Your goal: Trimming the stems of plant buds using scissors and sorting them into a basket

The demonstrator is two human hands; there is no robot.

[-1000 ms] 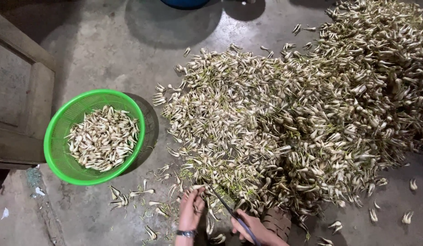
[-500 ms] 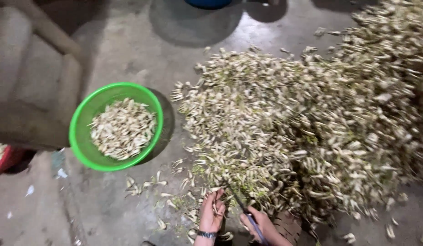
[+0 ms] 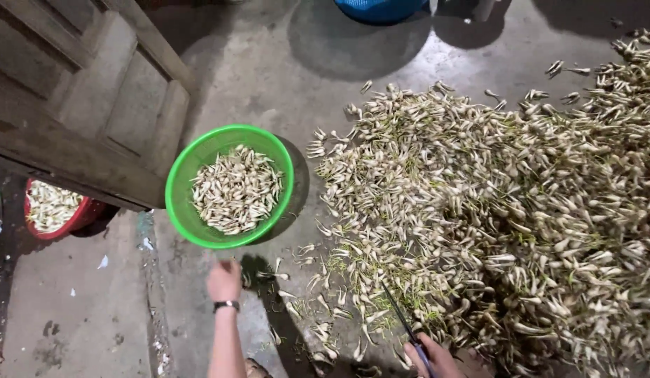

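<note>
My left hand [image 3: 224, 280], with a watch on the wrist, reaches out just below the rim of a green plastic bowl [image 3: 182, 175] that holds trimmed white bulbs [image 3: 235, 189]. Its fingers are curled; whether they hold a bulb I cannot tell. My right hand [image 3: 437, 357] at the bottom edge grips a pair of scissors [image 3: 403, 322], blades pointing up into a big heap of white bulbs with green stems [image 3: 507, 210] spread over the concrete floor.
A wooden door panel [image 3: 80, 105] leans at the upper left. A red bowl [image 3: 81, 217] with more bulbs sits partly behind it. A blue basket [image 3: 381, 8] stands at the top edge. Loose bulbs lie scattered near the green bowl.
My left hand left the heap beside the scissors and moved left up to the green bowl. The view swung left, bringing the red bowl into sight. My right hand kept the scissors.
</note>
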